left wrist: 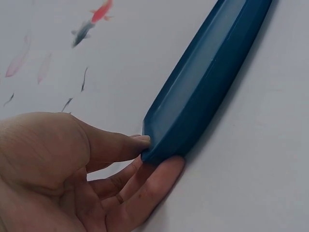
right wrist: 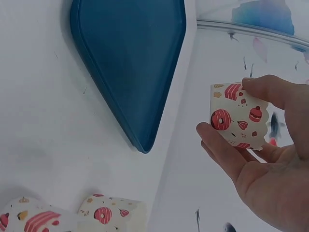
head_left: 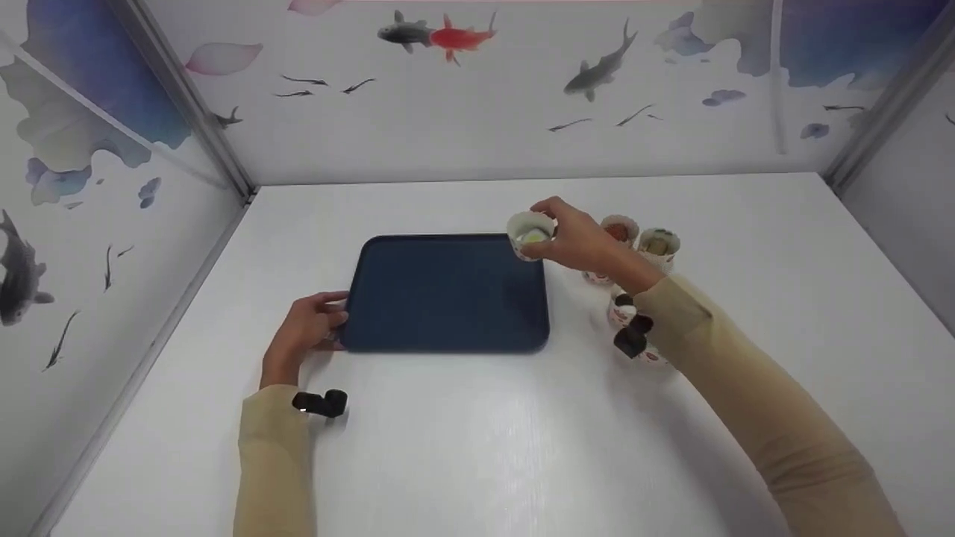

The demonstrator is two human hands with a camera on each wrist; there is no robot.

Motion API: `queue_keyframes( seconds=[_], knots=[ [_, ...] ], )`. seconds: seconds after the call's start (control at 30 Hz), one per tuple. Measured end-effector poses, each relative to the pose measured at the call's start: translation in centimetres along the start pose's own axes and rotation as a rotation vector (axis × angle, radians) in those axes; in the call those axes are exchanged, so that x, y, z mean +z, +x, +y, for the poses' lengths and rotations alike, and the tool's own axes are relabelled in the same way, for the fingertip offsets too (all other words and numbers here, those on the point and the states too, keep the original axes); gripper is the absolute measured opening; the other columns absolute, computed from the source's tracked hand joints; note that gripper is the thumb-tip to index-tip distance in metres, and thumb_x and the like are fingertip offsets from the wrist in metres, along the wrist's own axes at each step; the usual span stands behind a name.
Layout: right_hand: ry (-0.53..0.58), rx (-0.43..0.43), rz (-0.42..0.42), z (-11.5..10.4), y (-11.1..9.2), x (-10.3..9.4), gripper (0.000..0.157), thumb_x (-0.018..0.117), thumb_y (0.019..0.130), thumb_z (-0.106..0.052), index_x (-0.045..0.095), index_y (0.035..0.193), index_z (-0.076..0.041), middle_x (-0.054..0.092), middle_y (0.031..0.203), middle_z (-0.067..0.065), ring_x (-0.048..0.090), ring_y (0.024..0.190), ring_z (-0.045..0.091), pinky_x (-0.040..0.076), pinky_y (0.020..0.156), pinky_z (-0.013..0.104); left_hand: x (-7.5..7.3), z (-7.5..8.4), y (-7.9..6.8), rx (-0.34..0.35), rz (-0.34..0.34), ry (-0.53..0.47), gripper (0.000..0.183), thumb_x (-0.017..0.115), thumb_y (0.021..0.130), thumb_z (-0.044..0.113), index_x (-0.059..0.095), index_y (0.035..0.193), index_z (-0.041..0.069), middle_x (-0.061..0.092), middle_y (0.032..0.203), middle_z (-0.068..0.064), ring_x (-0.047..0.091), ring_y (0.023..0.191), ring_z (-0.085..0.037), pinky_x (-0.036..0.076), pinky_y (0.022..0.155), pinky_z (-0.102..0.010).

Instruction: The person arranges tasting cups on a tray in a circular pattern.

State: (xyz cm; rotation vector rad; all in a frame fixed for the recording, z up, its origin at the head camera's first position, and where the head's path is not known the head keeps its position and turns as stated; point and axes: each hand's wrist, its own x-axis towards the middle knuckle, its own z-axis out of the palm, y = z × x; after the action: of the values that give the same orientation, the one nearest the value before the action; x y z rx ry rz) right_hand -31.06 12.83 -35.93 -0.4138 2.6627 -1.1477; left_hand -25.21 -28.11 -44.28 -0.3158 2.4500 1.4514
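Observation:
My left hand (head_left: 306, 324) pinches the left edge of a dark blue rectangular tray (head_left: 448, 294), thumb at the rim and fingers against its underside in the left wrist view. The tray has nothing on it. Over its far right corner, my right hand (head_left: 586, 239) holds a paper baking cup (right wrist: 239, 116) between thumb and fingers. Pink and red cake and donut prints cover the cup's wall, and its edge is scalloped. Something small, white and yellow, lies inside the cup in the head view.
Right of the tray stand several similar paper cups, one with reddish contents (head_left: 619, 230) and one with brownish contents (head_left: 659, 245). Nearer cups (head_left: 621, 313) are partly hidden by my right forearm and its wrist camera (head_left: 633, 337). White panels with painted fish surround the white table (head_left: 448, 447).

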Motion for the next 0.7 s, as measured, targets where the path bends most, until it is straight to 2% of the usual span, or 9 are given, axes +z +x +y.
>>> queue_keyframes(
  seconds=[0.23,0.47,0.7],
  knots=[
    [0.018,-0.015,-0.011,0.2,1.1,1.5,0.066,0.073,0.092,-0.025,0.039,0.145,-0.006,0.054,0.134,0.017,0.057,0.114,0.029,0.051,0.098,0.046,0.2,0.1,-0.1,-0.017,-0.003,-0.007,0.050,0.049,0.103,0.006,0.042,0.153,0.009,0.049,0.146,-0.022,0.059,0.107,-0.022,0.061,0.076,-0.029],
    [0.102,-0.052,0.020,-0.1,2.2,2.8,0.060,0.071,0.093,-0.021,0.042,0.142,-0.005,0.053,0.135,0.018,0.054,0.115,0.030,0.051,0.099,0.047,0.1,0.4,-0.2,-0.021,-0.001,-0.017,0.051,0.049,0.104,0.006,0.040,0.154,0.010,0.048,0.147,-0.022,0.058,0.106,-0.021,0.060,0.077,-0.029],
    [0.092,-0.044,0.042,-0.1,3.3,4.1,0.059,0.071,0.093,-0.020,0.043,0.143,-0.005,0.054,0.137,0.018,0.054,0.116,0.031,0.050,0.099,0.047,0.3,0.2,-0.2,-0.019,-0.002,-0.027,0.051,0.049,0.104,0.007,0.040,0.153,0.010,0.048,0.148,-0.021,0.059,0.110,-0.023,0.060,0.077,-0.029]
  ],
)
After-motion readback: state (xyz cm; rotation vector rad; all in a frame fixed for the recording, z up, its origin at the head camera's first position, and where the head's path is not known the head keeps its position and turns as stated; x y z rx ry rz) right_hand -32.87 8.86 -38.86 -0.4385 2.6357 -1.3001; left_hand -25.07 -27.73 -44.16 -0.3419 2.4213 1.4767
